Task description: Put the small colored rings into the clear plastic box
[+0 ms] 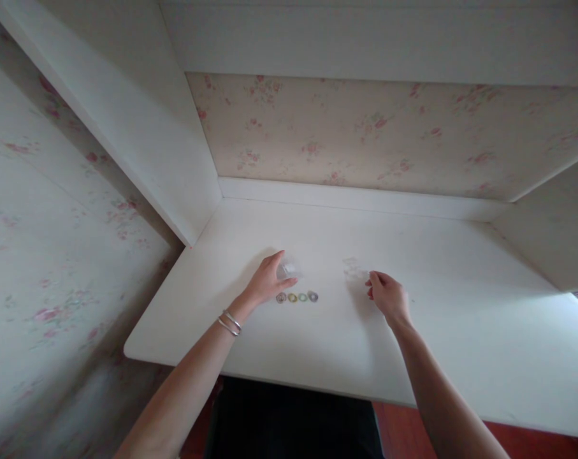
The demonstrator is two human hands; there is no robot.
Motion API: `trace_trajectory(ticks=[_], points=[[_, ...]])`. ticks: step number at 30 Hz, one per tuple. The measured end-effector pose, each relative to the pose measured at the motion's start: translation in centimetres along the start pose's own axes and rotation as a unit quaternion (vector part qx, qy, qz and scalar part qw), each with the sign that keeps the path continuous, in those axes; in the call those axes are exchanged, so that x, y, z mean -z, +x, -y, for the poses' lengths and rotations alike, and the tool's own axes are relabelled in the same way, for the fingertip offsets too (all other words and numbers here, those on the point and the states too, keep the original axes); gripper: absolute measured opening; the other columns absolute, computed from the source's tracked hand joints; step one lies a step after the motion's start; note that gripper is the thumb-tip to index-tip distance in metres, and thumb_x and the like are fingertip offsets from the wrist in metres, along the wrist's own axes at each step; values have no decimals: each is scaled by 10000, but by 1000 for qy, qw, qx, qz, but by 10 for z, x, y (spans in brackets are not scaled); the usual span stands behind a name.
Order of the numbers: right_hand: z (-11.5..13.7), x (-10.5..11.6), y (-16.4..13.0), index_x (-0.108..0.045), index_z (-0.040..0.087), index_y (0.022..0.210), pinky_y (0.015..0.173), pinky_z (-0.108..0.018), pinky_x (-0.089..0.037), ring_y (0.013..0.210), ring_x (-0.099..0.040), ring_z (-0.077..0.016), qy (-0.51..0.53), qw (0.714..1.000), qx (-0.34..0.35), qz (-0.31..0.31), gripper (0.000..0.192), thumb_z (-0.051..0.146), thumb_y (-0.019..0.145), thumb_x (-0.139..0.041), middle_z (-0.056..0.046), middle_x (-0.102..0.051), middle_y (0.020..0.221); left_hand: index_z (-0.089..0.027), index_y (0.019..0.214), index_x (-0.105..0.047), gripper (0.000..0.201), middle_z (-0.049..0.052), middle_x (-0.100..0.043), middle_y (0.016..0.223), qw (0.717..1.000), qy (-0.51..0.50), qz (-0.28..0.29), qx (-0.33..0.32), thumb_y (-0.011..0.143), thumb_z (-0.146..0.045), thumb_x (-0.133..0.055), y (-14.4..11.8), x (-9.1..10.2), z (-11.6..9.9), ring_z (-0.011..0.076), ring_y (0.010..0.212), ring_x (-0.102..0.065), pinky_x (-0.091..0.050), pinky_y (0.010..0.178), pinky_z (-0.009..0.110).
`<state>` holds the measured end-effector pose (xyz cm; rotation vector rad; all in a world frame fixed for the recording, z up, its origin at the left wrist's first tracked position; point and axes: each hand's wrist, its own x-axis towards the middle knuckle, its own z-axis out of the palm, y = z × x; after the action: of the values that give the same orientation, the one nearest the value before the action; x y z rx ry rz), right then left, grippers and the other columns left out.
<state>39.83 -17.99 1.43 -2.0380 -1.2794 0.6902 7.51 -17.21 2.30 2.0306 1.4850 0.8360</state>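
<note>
My left hand (268, 279) rests on the white desk (461, 306) and grips a small clear container (287, 269) between thumb and fingers. Silver bangles circle that wrist. Just in front of it lies a short row of small coloured rings (297, 297), flat on the desk. My right hand (388, 294) sits to the right of the rings, fingers curled, its fingertips touching a second small clear piece (354, 270) that is hard to make out against the white surface.
The desk sits in a white alcove with a side panel (140, 121) on the left and floral wallpaper (365, 127) behind. A dark chair seat (289, 421) shows under the front edge, over red-brown floor.
</note>
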Motion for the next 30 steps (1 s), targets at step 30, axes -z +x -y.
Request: trace_trajectory(ticks=[30], points=[[-15,-4,-5,-689,204,1025,729,-332,-409,677,-542,-167,-54,982,91,-154,396,430,857,-411,-90,-611,969,-199,1152,-572,412,88,-555,1176,996,-81,30,10,773,-342,-647,-14,24,10,190,990,-565,-477,874,343]])
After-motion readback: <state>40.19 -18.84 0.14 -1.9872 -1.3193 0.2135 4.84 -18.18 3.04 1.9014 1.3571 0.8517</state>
